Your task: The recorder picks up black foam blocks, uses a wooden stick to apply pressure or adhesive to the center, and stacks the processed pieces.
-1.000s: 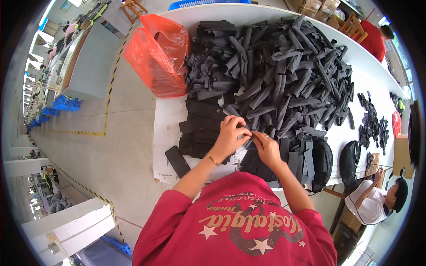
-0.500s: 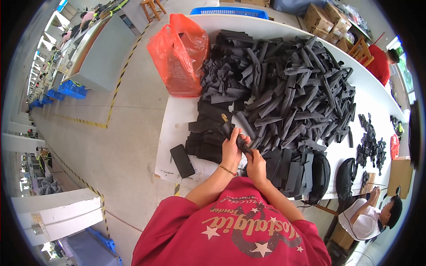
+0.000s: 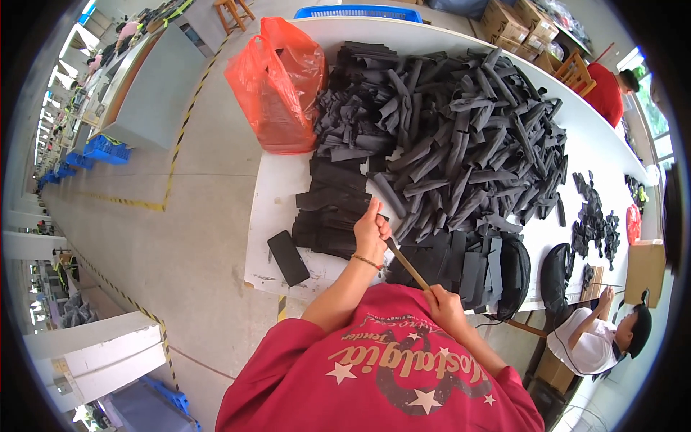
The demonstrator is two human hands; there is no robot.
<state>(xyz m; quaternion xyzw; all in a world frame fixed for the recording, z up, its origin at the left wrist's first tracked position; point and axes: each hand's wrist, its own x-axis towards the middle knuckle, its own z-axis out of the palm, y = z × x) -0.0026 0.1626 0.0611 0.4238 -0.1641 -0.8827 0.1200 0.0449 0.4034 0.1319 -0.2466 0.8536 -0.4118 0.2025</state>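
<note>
My left hand (image 3: pixel 371 234) is closed at the table's near side, a little below the flat stack of black fabric strips (image 3: pixel 335 198). Dark fabric shows at its fingers, mostly hidden by the hand. A thin tan stick (image 3: pixel 409 265) runs from that hand down to the right, its upper end dark where it meets the left fist. Close to my shirt front, my right hand (image 3: pixel 446 308) grips the stick's lower end. Beyond both hands lies a big heap of black fabric tubes (image 3: pixel 468 137).
A black phone (image 3: pixel 288 258) lies left of the strips. An orange-red plastic bag (image 3: pixel 281 93) stands at the table's far left corner. Flat black pieces (image 3: pixel 471 270) and a black rounded case (image 3: pixel 515 277) lie to the right. A person in white (image 3: pixel 586 338) sits at the right.
The hands have moved apart. My right hand has drawn down and right with the stick, baring a long tan length. The stick's tip no longer shows beyond my left hand.
</note>
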